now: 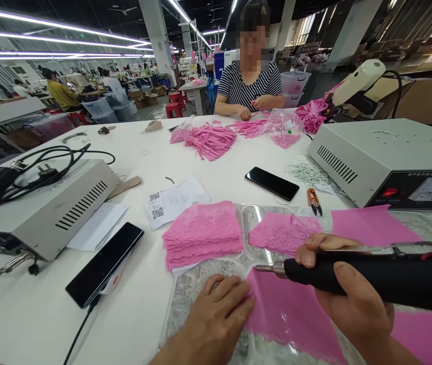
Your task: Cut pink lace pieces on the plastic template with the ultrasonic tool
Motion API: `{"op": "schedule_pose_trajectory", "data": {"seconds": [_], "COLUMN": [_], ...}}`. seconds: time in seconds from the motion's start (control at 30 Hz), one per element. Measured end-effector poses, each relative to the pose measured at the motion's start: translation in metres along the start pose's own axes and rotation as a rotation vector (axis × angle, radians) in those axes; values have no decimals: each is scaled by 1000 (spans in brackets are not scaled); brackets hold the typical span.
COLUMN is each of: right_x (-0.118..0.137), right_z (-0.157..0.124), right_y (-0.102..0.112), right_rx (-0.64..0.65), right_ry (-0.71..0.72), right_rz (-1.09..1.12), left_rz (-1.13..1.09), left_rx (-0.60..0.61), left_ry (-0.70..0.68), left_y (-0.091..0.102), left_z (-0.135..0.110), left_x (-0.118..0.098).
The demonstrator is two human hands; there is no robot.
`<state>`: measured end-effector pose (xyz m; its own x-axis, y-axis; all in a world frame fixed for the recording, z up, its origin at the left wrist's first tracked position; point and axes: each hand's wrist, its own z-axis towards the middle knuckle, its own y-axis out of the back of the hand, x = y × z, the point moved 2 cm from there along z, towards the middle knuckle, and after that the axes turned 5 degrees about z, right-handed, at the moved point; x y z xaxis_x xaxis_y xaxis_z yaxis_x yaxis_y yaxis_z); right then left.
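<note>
My right hand is wrapped round a thick black hand-held tool with a narrow metal tip. The tip meets the upper left corner of a flat pink fabric piece. Against that piece's left edge lies my left hand, palm down, fingers flat and fairly close together. Clear, glossy mat panels with a patterned surface are under the fabric. Above my left hand sits a stack of pink embroidered fabric pieces. A smaller embroidered stack is just beyond the tool's tip.
Grey boxes stand left and right. Phones, orange snips and a printed paper lie between them. Across the table, a person handles pink strips near a pink strip bundle.
</note>
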<state>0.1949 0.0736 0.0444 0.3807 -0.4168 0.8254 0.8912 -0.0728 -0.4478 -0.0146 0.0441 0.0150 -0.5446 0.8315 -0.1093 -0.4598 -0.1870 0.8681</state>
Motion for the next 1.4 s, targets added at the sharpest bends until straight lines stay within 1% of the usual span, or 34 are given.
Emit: {"op": "schedule_pose_trajectory", "data": {"seconds": [0.2,0.33,0.5,0.63,0.8,0.97,1.07,1.23,1.4], "right_x": [-1,-2,0,2,5,4,2,2,2], "right_z": [1,1,0,1,1,-5,-7,-7,-7], "right_y": [-2,-1,0,-1,-3,-8,-10,-9,-5], "right_rx": [42,106,63,60,16,81,86,70,120], "right_ry": [5,17,20,13,-9,-32,-39,-62,-60], "right_rz": [-3,-11,-35,-45,-3,36,33,17,-38], "left_rz": [-8,-24,-53,-29,-10,67,96,88,87], "left_rx": [-12,-17,-17,-7,-18,-31,-53,-68,-61], "left_ry": [2,8,19,16,33,55,54,66,77], "left_y": [0,1,1,3,10,12,12,11,12], "left_z": [1,3,5,4,-6,-24,-31,-36,-36], "left_x": [0,-1,-2,-4,-7,-10,-11,-12,-12]}}
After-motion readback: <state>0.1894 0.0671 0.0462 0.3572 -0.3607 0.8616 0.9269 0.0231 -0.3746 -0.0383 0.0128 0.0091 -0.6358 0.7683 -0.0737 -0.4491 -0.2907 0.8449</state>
